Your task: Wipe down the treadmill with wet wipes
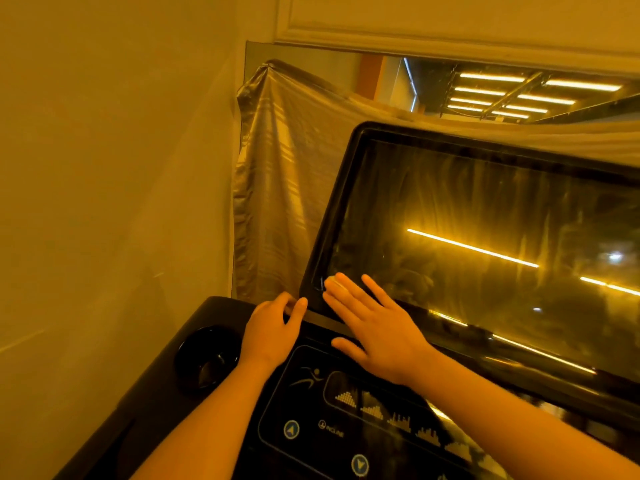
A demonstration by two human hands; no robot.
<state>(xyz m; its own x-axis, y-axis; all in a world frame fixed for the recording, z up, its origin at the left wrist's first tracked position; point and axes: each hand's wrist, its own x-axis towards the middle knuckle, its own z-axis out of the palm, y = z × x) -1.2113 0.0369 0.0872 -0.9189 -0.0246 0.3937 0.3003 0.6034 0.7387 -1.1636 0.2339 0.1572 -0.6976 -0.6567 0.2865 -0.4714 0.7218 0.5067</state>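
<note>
The treadmill's black console [221,306] fills the lower half of the view, with a large dark screen [485,237] tilted up behind it. Wavy wipe streaks cover the glass. My right hand [374,323] lies flat on the screen's lower left corner, fingers spread. A small pale edge of the wet wipe [333,282] shows under its fingertips; the rest of the wipe is hidden beneath the hand. My left hand [272,330] rests on the console just left of the screen's base, fingers bent over the back ledge, holding nothing.
A round cup holder [207,358] sits in the console left of my left hand. The control panel [346,410] with arrow buttons lies under my forearms. A plain wall is close on the left. A plastic sheet [277,185] hangs over a mirror behind the screen.
</note>
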